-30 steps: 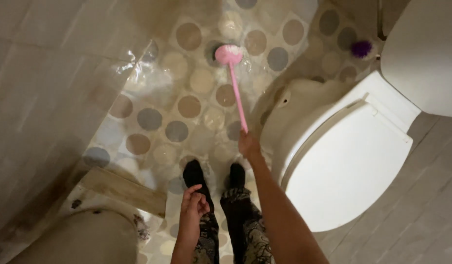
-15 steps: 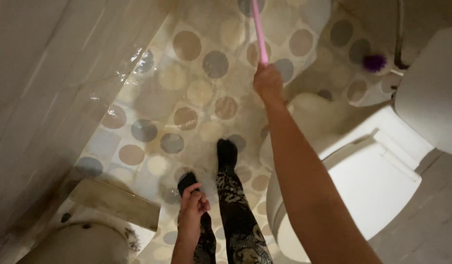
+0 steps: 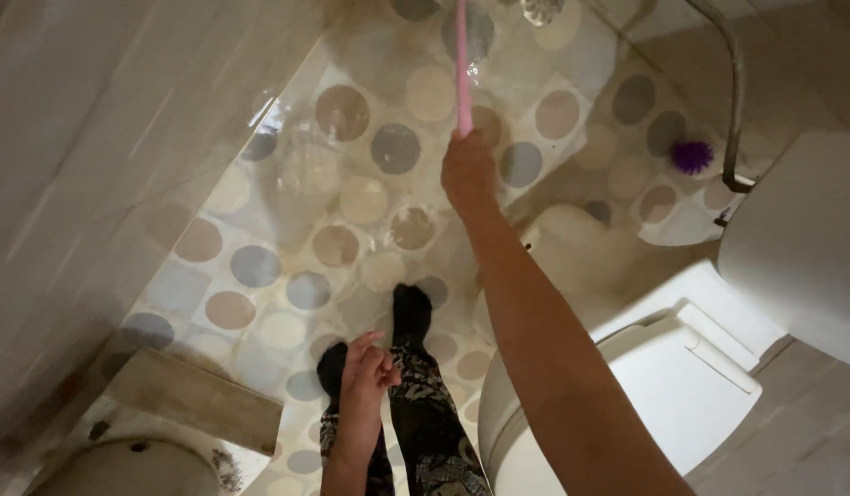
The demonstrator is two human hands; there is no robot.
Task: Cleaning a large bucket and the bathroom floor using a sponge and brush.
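Observation:
My right hand [image 3: 468, 171] is stretched forward and grips the lower end of a pink brush handle [image 3: 462, 69], which runs up out of the top of the view; the brush head is not visible. My left hand [image 3: 367, 368] hangs low near my legs, fingers loosely curled, holding nothing. Below it my feet in dark socks [image 3: 410, 309] stand on the wet floor of circle-patterned tiles [image 3: 341, 245].
A white toilet [image 3: 682, 386] with its lid closed sits at the right, its tank [image 3: 802, 239] behind it. A purple spiky ball [image 3: 691, 156] lies on the floor beside a metal pipe [image 3: 736, 101]. A tiled wall [image 3: 85, 156] rises at left; a wooden board [image 3: 195, 400] lies bottom left.
My right hand pushed the brush forward and up, so the pink brush head left the view. I stepped forward, and the view shifted toward the far floor. The left hand stayed low.

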